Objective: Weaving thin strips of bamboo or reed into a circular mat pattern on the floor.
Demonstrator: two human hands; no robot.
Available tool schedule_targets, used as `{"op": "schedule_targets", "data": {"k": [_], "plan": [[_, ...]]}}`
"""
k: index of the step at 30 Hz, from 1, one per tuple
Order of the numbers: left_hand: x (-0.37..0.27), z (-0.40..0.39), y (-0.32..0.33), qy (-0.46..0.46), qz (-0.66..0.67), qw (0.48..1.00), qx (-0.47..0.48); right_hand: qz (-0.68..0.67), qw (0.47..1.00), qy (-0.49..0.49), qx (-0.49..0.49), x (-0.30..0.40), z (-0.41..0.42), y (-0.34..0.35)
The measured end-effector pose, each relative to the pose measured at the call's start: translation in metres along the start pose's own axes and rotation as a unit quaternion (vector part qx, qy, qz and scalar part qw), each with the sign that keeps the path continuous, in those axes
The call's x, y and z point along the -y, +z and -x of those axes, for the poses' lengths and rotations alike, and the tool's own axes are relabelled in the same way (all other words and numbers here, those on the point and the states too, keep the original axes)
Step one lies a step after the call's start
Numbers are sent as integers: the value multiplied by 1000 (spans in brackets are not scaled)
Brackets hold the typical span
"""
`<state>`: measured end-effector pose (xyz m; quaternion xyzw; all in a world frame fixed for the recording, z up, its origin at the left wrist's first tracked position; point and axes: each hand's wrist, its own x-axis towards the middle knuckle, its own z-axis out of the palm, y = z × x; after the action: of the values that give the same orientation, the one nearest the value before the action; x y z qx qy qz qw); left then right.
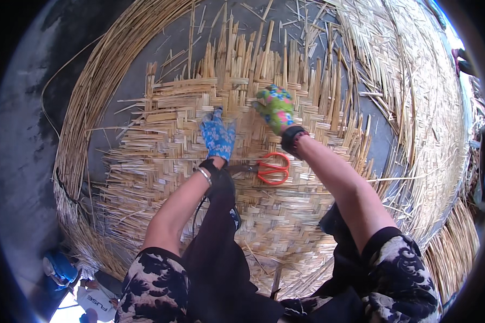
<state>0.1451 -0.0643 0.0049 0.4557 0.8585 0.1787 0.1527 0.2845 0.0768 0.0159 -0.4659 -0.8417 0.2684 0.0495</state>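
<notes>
My left hand [218,135], in a blue flowered glove, lies on the woven reed mat [222,187] with its fingers spread and nothing visibly held. To its right, my right hand [277,108] wears a green flowered glove. Its fingers curl down against the mat below the upright loose strip ends; whether they pinch a strip is hidden. A pair of scissors [273,168] with orange handles rests on the weave below my hands, the blades partly behind my left wrist. Unwoven reed strips [236,58] stick out along the mat's far edge.
A long bundle of reeds [91,95] curves along the left. Another large woven mat [424,89] spreads on the right. Strip scraps [311,44] litter the dark floor [165,40] at the far side. More reeds [454,246] lie at lower right. A blue object [62,268] is at lower left.
</notes>
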Motion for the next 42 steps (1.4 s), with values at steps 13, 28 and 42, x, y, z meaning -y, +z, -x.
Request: {"op": "schedule_targets", "data": {"k": [13,28,42], "plan": [[16,9,-2,-55,45,996,45,167,986,-15,-18,93,2,-5],[23,10,-3,-61,147,987,30,152,988,15,8,103,-18,13],[37,9,0,-46,156,985,53,-78,984,161,-17,88,-63,38]]}}
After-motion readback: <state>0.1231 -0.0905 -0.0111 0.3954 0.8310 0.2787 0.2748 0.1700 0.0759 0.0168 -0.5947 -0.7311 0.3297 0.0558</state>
